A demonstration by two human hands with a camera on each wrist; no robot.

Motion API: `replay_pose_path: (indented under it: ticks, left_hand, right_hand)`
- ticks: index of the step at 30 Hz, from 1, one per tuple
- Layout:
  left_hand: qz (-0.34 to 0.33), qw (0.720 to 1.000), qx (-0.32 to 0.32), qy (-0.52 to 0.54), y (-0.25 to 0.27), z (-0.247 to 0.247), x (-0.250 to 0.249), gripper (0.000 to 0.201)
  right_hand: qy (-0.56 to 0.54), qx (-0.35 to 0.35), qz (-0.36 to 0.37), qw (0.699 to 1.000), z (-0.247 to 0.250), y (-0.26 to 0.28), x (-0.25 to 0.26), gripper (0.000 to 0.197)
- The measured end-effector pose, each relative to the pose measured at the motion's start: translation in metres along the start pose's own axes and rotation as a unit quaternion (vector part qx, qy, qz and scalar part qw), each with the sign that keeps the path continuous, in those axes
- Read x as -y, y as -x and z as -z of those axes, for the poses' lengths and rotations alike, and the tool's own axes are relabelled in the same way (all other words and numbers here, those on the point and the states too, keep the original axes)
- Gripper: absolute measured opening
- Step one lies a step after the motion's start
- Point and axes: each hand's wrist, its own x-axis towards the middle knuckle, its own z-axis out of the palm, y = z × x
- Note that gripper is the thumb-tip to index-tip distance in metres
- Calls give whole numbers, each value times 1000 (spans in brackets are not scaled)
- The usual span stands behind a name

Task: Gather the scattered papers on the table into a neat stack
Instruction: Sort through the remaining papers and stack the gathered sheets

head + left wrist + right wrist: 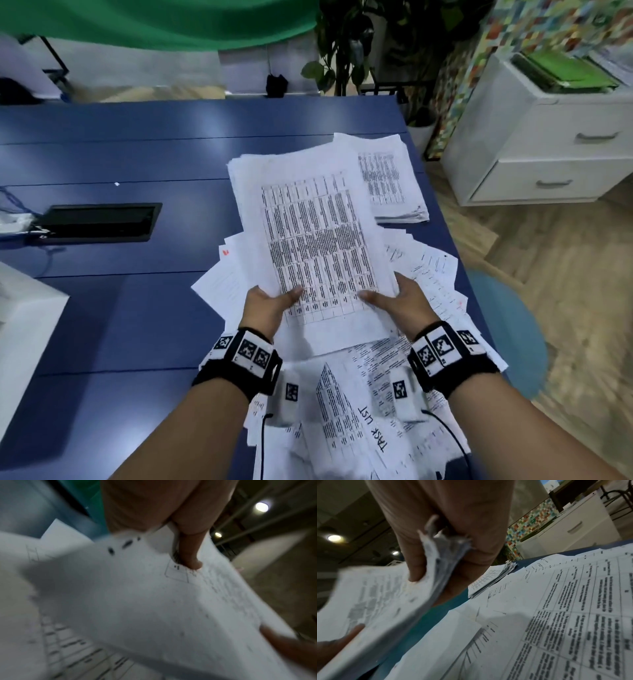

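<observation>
A thick bundle of printed sheets is lifted above the blue table, its top page a dense table of text. My left hand grips its near left edge, thumb on top. My right hand grips the near right edge, thumb over the bundle and fingers beneath. Loose papers lie fanned on the table under and around both hands; more scattered sheets lie near my wrists, one handwritten "TASK LIST". A squared stack sits at the far right of the table.
A black cable hatch is set into the table at left. A white box stands at the left edge. White drawers stand to the right beyond the table edge, and a plant stands behind.
</observation>
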Motion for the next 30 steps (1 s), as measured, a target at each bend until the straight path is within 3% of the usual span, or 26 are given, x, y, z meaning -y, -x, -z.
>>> replay_pose_path:
  ticks: [2,7,12,15,20,26,28,29,30]
  left_hand:
    - [14,1000,-21,1,-8,-4,-1,38]
    - [38,999,-28,24,-21,-15,-2,47]
    - [2,999,26,21,-39,-22,-3,22]
    - [16,998,53,15,-45,-19,1,27]
    - [-1,999,33,-7,-42,-11,18,21]
    - [-29,999,-6,-39,-37,2,47,11]
    - [-34,998,-20,-57,-36,9,55,10]
    - [-34,997,-28,-62,-35,12,59,10]
    - [-34,996,-36,-72,-35,16,62,11]
  right_hand:
    - [20,13,-12,1000,0,-6,-5,27]
    - [-24,30,-82,996,1,-14,-11,14]
    - [-52,-74,-80,993,13,-58,-10,17]
    - [-102,-132,-69,984,28,-103,0,18]
    - [-125,-194,-25,973,53,-190,24,28]
    - [-114,-243,-69,961,64,-259,27,36]
    - [-53,-239,-98,965,71,-261,22,33]
    - [-51,-233,-122,963,76,-262,16,41]
    - [39,-219,-152,963,77,-259,9,47]
